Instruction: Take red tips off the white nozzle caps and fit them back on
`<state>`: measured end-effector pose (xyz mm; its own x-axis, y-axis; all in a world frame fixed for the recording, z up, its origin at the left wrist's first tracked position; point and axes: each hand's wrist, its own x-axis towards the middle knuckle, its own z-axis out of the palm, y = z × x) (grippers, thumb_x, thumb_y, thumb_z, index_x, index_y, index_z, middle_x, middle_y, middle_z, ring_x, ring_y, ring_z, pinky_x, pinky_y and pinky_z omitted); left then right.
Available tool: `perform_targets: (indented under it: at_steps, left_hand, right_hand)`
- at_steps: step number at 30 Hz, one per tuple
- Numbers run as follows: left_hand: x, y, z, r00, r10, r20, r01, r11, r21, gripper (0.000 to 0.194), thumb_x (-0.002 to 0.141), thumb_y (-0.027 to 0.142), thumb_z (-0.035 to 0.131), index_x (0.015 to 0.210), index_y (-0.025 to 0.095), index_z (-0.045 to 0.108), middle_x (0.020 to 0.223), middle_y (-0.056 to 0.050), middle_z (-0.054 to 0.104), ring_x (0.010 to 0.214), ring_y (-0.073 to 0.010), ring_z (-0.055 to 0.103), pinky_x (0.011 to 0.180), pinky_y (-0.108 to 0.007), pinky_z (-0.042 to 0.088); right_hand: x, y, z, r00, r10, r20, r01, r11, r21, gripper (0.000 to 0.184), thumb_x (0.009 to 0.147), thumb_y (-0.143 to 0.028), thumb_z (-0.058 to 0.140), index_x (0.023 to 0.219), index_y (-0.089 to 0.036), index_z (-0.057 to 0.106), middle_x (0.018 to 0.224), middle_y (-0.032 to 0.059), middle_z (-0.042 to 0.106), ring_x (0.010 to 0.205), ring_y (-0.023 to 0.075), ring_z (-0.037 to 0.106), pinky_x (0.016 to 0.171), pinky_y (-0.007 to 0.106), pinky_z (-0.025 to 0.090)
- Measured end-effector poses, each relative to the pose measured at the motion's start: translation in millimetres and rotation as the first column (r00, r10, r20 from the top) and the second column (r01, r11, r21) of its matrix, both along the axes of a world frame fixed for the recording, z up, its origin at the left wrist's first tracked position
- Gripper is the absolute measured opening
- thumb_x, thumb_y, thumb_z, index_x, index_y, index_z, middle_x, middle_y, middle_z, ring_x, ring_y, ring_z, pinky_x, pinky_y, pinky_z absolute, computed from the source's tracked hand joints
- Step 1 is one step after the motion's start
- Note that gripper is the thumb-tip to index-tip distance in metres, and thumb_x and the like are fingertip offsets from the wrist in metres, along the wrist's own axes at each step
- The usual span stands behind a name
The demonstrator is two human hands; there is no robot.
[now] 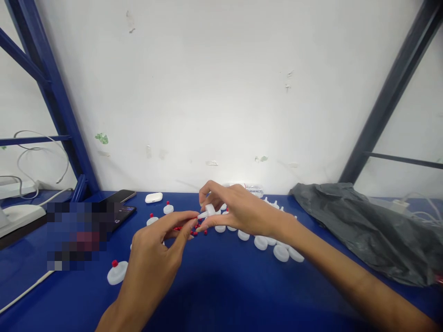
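Note:
In front of me my right hand (pixel 230 207) is closed around a white plastic nozzle lid (pixel 209 210), its narrow spout pointing left. My left hand (pixel 162 249) pinches at the tip of that spout, where a trace of red shows; the small red cap there is mostly hidden by the fingertips. Below the hands lies a loose group of little red caps (pixel 205 232). On the left stand several white lids with red caps on their spouts, one being the capped lid (pixel 117 272). Several uncapped white lids (pixel 260 242) are spread to the right, partly behind my right forearm.
A dark grey plastic bag (pixel 367 230) covers the table's right side. At the back left are a white earbud case (pixel 154 198) and a phone (pixel 121 197). A clear plastic bottle (pixel 254 189) lies against the wall. White cables and blue frame posts (pixel 62 92) border the left.

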<state>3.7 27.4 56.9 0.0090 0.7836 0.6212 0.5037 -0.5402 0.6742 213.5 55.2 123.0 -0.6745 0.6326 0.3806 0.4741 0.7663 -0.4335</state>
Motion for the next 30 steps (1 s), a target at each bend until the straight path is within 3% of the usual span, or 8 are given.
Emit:
perform_targets:
  at_steps: [5,10,14,17,22,26,30]
  left_hand:
    - [-3,3,-1.3,0.999,-0.017,-0.038,0.014,0.997,-0.082,0.027,0.091,0.044,0.062,0.106,0.030,0.079,0.086,0.002,0.084,0.066,-0.0189,0.078,0.063,-0.028,0.064]
    - [-1,3,-1.7,0.979,0.096,-0.179,-0.075,0.990,0.120,0.032,0.096,0.042,0.050,0.096,0.026,0.078,0.067,0.002,0.077,0.048,-0.0175,0.066,0.053,-0.028,0.055]
    - [-1,-6,5.8,0.973,0.057,-0.226,-0.022,0.988,0.154,0.036,0.099,0.039,0.046,0.076,0.027,0.072,0.052,0.004,0.065,0.044,-0.0166,0.058,0.052,-0.027,0.049]
    - [-2,-7,8.7,0.974,-0.001,-0.227,0.022,0.996,0.088,0.039,0.100,0.041,0.047,0.070,0.027,0.068,0.055,0.005,0.065,0.046,-0.0153,0.057,0.049,-0.026,0.044]
    - [-3,4,-2.5,0.958,0.036,-0.286,-0.041,0.999,-0.012,0.034,0.099,0.045,0.048,0.090,0.028,0.076,0.079,0.001,0.079,0.062,-0.0195,0.070,0.058,-0.029,0.052]
    - [4,12,-17.8,0.830,0.031,-0.556,-0.079,0.995,-0.061,0.038,0.103,0.031,0.038,0.111,0.025,0.075,0.108,-0.007,0.079,0.099,-0.0266,0.075,0.086,-0.040,0.059]
    - [11,13,-35.4,0.580,0.001,-0.814,-0.161,0.981,-0.113,0.045,0.102,0.017,0.036,0.137,0.019,0.064,0.133,-0.017,0.068,0.114,-0.0294,0.070,0.087,-0.039,0.061]
  right_hand:
    - [-3,-6,0.1,0.998,-0.039,-0.050,0.041,0.999,0.029,0.026,0.095,-0.045,0.071,0.108,-0.031,0.052,0.084,-0.0043,0.071,0.064,0.0165,0.058,0.061,0.031,0.045]
    - [-7,-9,-6.9,0.999,-0.029,-0.043,0.035,0.988,0.149,0.023,0.096,-0.047,0.069,0.107,-0.031,0.057,0.089,-0.0053,0.070,0.069,0.0145,0.062,0.067,0.028,0.048]
    - [-9,-12,-9.6,1.000,0.002,-0.024,0.001,0.986,0.164,0.017,0.097,-0.041,0.070,0.106,-0.031,0.059,0.096,-0.0070,0.073,0.075,0.0124,0.066,0.072,0.025,0.048]
    - [-11,-14,-9.0,1.000,0.017,-0.003,-0.016,0.983,0.183,0.019,0.098,-0.043,0.068,0.111,-0.030,0.060,0.101,-0.0050,0.074,0.084,0.0140,0.069,0.076,0.026,0.049]
    - [-15,-14,-7.5,0.979,-0.098,0.180,0.063,0.979,0.193,0.023,0.102,-0.034,0.063,0.124,-0.030,0.061,0.098,-0.0015,0.076,0.089,0.0190,0.071,0.080,0.031,0.051]
    - [-8,5,-8.5,0.898,-0.269,0.349,0.171,0.942,0.288,0.013,0.099,-0.034,0.066,0.106,-0.024,0.071,0.099,0.0051,0.075,0.098,0.0251,0.069,0.079,0.035,0.052]
    - [28,45,-8.7,0.817,-0.503,0.281,0.394,0.844,0.364,0.014,0.097,-0.034,0.068,0.098,-0.023,0.075,0.111,0.0097,0.072,0.110,0.0285,0.065,0.085,0.037,0.052]
